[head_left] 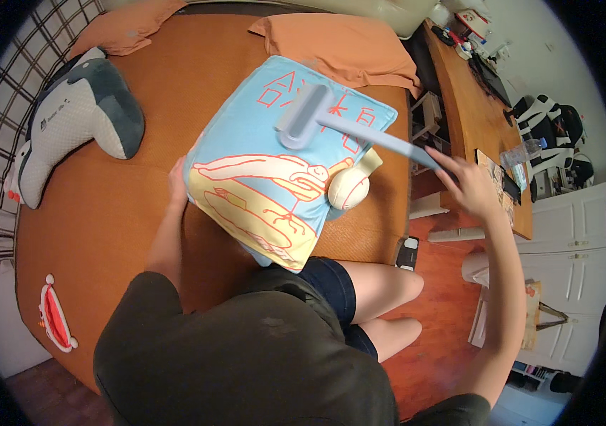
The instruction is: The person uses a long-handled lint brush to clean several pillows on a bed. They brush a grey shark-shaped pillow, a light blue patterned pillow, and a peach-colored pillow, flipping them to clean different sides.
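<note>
A square light-blue and yellow cushion (239,133) with red line drawings and writing is propped up before me over the bed. My left hand (178,183) holds its left edge, with most of the fingers hidden at or behind the cushion. My right hand (468,186) grips the end of the handle of a grey-blue lint brush (305,117). The brush's wide head lies over the cushion's upper part, covering some writing; whether it touches cannot be told. A cream ball-shaped plush (348,189) with a red seam sits against the cushion's right edge.
Orange pillows (345,48) lie at the head of the brown-covered bed (90,229). A grey-and-white plush pillow (79,117) rests at left, a red-and-white plush item (57,317) lower down. On the right stands a wooden desk (457,96) bearing a plastic bottle (521,153), beside a black-and-white chair (551,128).
</note>
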Tool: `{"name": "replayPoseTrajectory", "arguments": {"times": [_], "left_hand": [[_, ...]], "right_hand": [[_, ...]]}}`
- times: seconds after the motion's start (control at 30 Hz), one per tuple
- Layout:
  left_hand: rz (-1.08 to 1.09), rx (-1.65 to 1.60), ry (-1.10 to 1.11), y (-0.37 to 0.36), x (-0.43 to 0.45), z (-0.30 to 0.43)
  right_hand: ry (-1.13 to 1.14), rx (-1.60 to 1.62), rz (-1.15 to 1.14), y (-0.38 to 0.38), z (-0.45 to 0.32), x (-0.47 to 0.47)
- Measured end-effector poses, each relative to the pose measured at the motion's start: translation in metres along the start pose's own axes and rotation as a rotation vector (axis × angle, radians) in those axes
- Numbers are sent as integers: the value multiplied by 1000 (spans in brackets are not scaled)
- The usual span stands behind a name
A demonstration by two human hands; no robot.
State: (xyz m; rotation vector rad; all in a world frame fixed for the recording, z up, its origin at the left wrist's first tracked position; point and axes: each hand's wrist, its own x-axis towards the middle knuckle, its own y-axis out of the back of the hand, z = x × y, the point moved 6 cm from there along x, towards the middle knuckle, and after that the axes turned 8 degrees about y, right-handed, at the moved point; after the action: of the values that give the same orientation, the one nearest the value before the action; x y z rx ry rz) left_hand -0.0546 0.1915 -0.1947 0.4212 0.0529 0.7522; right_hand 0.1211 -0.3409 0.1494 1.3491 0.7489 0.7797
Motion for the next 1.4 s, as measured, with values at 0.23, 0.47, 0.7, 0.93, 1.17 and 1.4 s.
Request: {"name": "replayPoseTrajectory", "arguments": {"times": [0.23,0.47,0.7,0.93,1.17,1.4], "left_hand": [[-50,188,-96,1,-2,8],[-97,-213,156,-11,-6,6],[-88,-476,231,-12,-5,-23],[-50,134,76,4,-2,8],[-106,-142,148,-10,2,-3],[-252,129,-56,11,-8,29]], "right_hand": [[-275,-114,-43,-3,41,-124],[-453,64,237,23,65,-148],[-97,179,267,1,-35,-36],[8,-82,89,-4,9,-29],[-265,-170,153,25,67,-92],[-638,839,500,-41,82,-186]]}}
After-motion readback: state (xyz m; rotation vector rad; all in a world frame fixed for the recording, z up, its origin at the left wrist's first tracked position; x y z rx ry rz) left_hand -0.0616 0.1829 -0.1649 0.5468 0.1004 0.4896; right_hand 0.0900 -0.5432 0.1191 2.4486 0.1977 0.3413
